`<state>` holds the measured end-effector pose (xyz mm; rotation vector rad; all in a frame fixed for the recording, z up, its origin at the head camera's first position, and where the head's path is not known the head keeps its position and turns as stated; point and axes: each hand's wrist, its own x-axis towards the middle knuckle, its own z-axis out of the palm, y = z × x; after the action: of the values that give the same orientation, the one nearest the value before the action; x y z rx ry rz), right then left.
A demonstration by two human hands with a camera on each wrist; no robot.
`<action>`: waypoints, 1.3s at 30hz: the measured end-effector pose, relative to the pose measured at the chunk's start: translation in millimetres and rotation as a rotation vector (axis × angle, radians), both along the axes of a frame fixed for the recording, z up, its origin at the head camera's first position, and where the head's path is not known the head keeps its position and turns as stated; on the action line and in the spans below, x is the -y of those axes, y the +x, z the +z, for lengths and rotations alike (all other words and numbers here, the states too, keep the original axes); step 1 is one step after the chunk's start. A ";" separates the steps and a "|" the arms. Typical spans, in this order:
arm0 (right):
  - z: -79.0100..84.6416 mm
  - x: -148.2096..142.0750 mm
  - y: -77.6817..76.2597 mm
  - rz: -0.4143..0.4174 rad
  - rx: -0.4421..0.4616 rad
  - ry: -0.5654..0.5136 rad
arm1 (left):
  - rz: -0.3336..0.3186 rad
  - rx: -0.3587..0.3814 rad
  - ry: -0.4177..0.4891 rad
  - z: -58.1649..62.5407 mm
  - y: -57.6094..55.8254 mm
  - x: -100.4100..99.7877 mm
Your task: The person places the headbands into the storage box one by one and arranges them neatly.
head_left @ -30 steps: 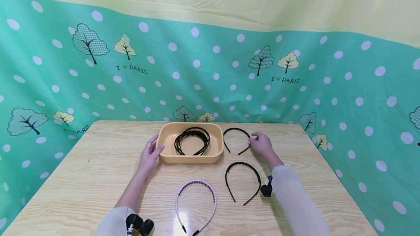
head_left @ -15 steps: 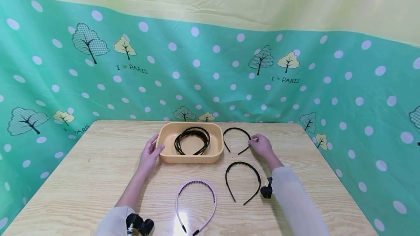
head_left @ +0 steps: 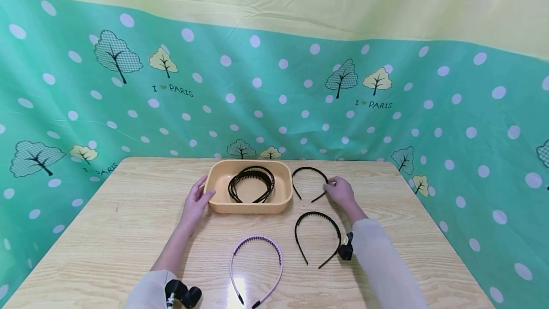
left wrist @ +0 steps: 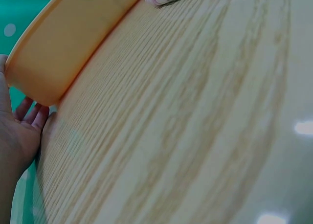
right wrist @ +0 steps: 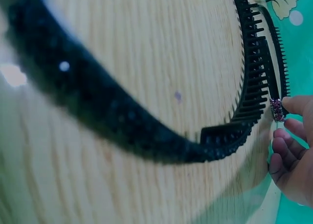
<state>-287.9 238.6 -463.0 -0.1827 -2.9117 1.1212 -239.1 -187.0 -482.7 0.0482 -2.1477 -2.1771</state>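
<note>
Several nested headbands [head_left: 257, 174] lie in the tray [head_left: 253, 209], its left end gripped by the left hand [head_left: 196, 203], probably for steadiness; well apart, the right hand [head_left: 341, 191] pinches the far black headband [head_left: 307, 168], on the table [head_left: 146, 223] just right of the tray.

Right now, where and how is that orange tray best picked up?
Probably at the left short end of the orange tray, coming from the left: its raised wall gives a rim to grip, and the left hand holds it there. A black headband lies close to the right end, so that side looks more crowded.
</note>
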 end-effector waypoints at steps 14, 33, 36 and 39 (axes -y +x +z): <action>0.4 4.0 2.9 -0.084 0.010 0.010 | -0.002 0.006 -0.024 -1.6 -1.7 1.3; 2.0 2.5 4.6 -0.138 -0.046 -0.091 | -0.001 0.015 -0.045 -2.5 -0.2 1.9; 1.2 2.0 4.8 -0.147 -0.042 -0.118 | -0.002 0.014 -0.043 -2.6 -0.3 2.0; 0.8 2.5 5.3 -0.162 -0.040 -0.130 | -0.002 0.014 -0.038 -2.5 -0.1 2.1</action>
<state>-282.6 236.1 -462.2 -0.3855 -2.7329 1.2706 -239.2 -189.1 -485.2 0.0593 -2.1970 -2.1421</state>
